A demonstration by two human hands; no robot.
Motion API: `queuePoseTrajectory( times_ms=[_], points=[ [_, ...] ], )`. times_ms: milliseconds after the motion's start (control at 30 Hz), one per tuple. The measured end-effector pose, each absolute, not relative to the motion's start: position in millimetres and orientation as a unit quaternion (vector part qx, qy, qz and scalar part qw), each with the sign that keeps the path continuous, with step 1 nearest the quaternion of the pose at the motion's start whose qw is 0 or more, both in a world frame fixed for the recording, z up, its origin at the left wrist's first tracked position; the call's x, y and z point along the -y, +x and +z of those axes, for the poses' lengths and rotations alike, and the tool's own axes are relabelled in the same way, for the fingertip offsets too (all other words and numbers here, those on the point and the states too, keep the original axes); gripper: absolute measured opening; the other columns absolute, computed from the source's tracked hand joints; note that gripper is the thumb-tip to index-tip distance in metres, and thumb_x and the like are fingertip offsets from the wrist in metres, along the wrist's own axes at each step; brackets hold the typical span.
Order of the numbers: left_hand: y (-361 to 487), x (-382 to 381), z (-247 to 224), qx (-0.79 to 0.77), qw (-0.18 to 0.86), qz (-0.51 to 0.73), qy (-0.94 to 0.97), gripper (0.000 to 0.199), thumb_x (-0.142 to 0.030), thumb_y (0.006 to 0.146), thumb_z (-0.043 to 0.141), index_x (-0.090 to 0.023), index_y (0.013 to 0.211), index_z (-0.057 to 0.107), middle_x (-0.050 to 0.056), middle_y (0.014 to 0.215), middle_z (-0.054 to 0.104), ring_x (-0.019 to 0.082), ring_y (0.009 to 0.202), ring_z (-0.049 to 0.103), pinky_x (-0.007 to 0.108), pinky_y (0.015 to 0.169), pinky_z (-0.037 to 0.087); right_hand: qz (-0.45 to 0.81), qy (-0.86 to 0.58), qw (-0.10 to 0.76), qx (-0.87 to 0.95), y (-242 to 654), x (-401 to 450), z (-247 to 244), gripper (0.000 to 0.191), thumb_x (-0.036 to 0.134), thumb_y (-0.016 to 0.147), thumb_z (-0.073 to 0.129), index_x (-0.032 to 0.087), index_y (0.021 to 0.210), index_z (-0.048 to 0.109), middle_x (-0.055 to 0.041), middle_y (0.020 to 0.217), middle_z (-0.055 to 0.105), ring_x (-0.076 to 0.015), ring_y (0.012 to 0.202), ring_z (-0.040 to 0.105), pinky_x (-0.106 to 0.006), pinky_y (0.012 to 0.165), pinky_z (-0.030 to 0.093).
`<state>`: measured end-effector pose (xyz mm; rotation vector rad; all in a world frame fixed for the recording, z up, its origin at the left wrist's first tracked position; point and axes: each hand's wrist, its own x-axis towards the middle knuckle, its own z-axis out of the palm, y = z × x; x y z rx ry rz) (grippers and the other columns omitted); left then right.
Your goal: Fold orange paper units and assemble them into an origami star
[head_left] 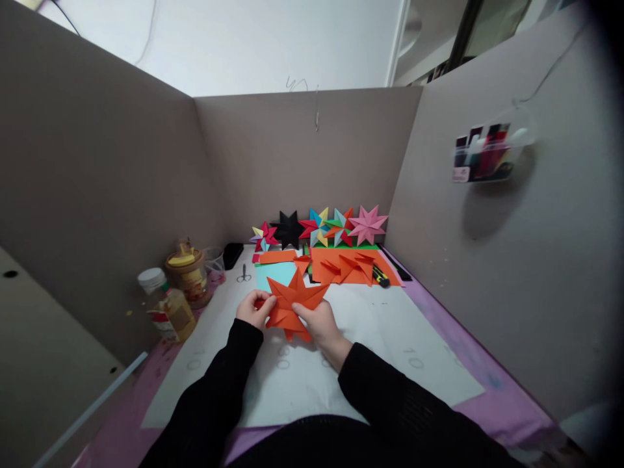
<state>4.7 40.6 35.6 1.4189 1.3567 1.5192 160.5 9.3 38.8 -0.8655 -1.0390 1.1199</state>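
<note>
An orange folded-paper star [294, 294] is held up between both hands, above the white sheet. My left hand [254, 309] pinches a point of it on the left side, thumb in front. On the other side my right hand [319, 322] grips its lower right part, with the thumb pressed on the front near the middle and the other fingers hidden behind the paper. Just beyond lie orange paper sheets [319, 274] with several folded orange pieces [348, 264] on top. A light blue sheet [275, 273] lies partly behind the star.
Several finished paper stars [368, 225] lean against the back panel. Scissors [244, 274] and a black-and-yellow cutter [381, 277] lie on the table. Left stand a glue bottle [170, 311], a brown jar [189, 276] and a clear cup [214, 261]. Grey panels [302, 156] enclose the table.
</note>
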Motion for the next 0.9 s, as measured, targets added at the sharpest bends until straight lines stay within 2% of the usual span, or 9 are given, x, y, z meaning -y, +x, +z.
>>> queuePoseTrajectory(
  times_ms=[167,433,667,833,900],
  points=[
    [4.5,-41.6,34.8,-0.533,0.325,0.573,0.530,0.031,-0.045,0.060,0.066,-0.017,0.065,0.054,0.000,0.060,0.060,0.011,0.051,0.052,0.022,0.049,0.043,0.491,-0.383,0.631,0.463,159.9,-8.0,41.9,0.032,0.028,0.065,0.071,0.014,0.094,0.067,-0.0110,0.099,0.070,-0.0272,0.090,0.066,-0.040,0.081,0.052],
    [5.0,-39.6,38.8,-0.546,0.315,0.571,0.526,0.029,-0.044,0.059,0.066,-0.017,0.063,0.055,0.000,0.061,0.061,0.010,0.049,0.051,0.021,0.046,0.041,0.501,-0.370,0.623,0.473,159.3,-7.7,37.7,0.041,0.034,0.065,0.071,0.013,0.100,0.065,-0.0116,0.101,0.069,-0.0268,0.092,0.065,-0.039,0.082,0.051],
    [8.2,-35.0,42.6,-0.541,0.308,0.582,0.523,0.029,-0.043,0.059,0.067,-0.017,0.062,0.056,0.002,0.069,0.063,0.010,0.050,0.051,0.020,0.045,0.040,0.518,-0.366,0.621,0.461,158.9,-7.2,35.8,0.038,0.033,0.065,0.071,0.013,0.098,0.065,-0.0116,0.102,0.069,-0.0269,0.091,0.065,-0.039,0.082,0.051],
    [10.2,-33.5,41.2,-0.542,0.310,0.580,0.523,0.029,-0.043,0.061,0.067,-0.017,0.062,0.055,0.002,0.066,0.062,0.012,0.054,0.054,0.022,0.050,0.043,0.527,-0.369,0.630,0.435,157.4,-8.7,33.6,0.037,0.029,0.065,0.071,0.013,0.097,0.065,-0.0113,0.100,0.069,-0.0263,0.090,0.066,-0.039,0.081,0.052],
    [10.6,-34.4,39.5,-0.536,0.310,0.583,0.525,0.029,-0.042,0.062,0.066,-0.016,0.066,0.055,0.004,0.074,0.065,0.012,0.057,0.056,0.023,0.053,0.044,0.538,-0.358,0.638,0.417,156.8,-9.2,34.1,0.035,0.026,0.064,0.071,0.013,0.096,0.065,-0.0110,0.100,0.069,-0.0263,0.089,0.066,-0.039,0.080,0.052]
  ],
)
